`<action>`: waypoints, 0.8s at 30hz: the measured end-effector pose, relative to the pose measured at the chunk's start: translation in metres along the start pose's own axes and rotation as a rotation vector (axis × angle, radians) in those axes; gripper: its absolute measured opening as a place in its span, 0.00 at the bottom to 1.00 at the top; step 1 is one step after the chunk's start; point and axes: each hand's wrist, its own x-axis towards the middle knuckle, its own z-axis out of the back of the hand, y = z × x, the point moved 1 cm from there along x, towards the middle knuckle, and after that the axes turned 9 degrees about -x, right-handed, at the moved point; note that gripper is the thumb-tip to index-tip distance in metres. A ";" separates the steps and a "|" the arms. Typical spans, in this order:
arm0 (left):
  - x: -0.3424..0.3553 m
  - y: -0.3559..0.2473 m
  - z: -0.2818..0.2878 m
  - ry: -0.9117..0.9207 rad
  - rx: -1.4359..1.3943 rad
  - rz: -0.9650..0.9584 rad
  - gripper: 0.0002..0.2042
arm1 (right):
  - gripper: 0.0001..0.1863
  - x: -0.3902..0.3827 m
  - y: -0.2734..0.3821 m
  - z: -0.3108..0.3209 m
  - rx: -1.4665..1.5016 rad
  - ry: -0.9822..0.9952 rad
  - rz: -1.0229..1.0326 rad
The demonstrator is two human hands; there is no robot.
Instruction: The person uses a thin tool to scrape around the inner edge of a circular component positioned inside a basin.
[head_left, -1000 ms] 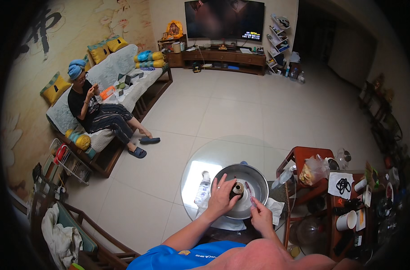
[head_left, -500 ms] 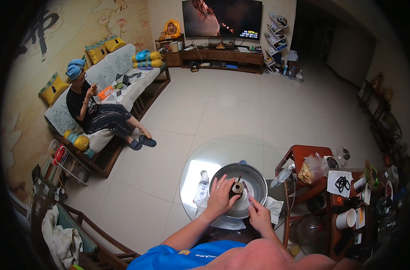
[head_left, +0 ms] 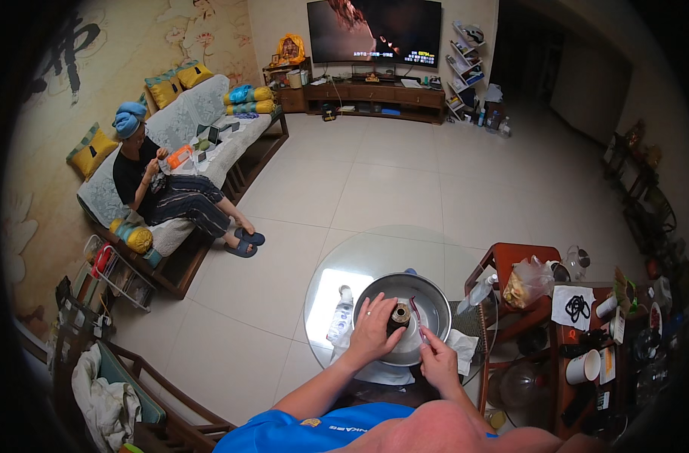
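A metal basin (head_left: 440, 298) stands on the round glass table in front of me. Inside it sits a small dark round vessel (head_left: 401, 313) with a brass-coloured ring around its top opening. My left hand (head_left: 370, 331) rests along the vessel's left side, thumb at the near side, steadying it. A slim reddish-purple tool (head_left: 415, 309), slightly curved, is pinched in the fingers of my right hand (head_left: 438, 361) at the basin's near right edge. The tool's far end points up beside the vessel, apart from it; its kind is too small to make out.
A clear bottle (head_left: 340, 317) lies left of the basin, white tissue (head_left: 462, 349) right of it. A wooden stool (head_left: 503, 260) bears a plastic bag (head_left: 527, 283); a crowded side table holds a paper cup (head_left: 582, 368). Another person (head_left: 152, 170) sits on the sofa at left.
The tool in my right hand has swung more upright and away from the vessel's opening. My left hand has barely shifted. The seated person's hands and feet have moved a little.
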 end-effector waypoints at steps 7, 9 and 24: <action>0.002 0.000 -0.001 0.004 0.010 -0.007 0.32 | 0.23 0.001 0.001 0.003 -0.130 -0.033 0.028; 0.001 0.000 -0.001 0.006 0.006 -0.015 0.33 | 0.22 -0.001 0.003 0.003 -0.179 -0.036 0.087; 0.002 -0.001 0.005 -0.004 0.003 -0.006 0.33 | 0.21 -0.017 0.034 0.007 -0.322 -0.194 0.278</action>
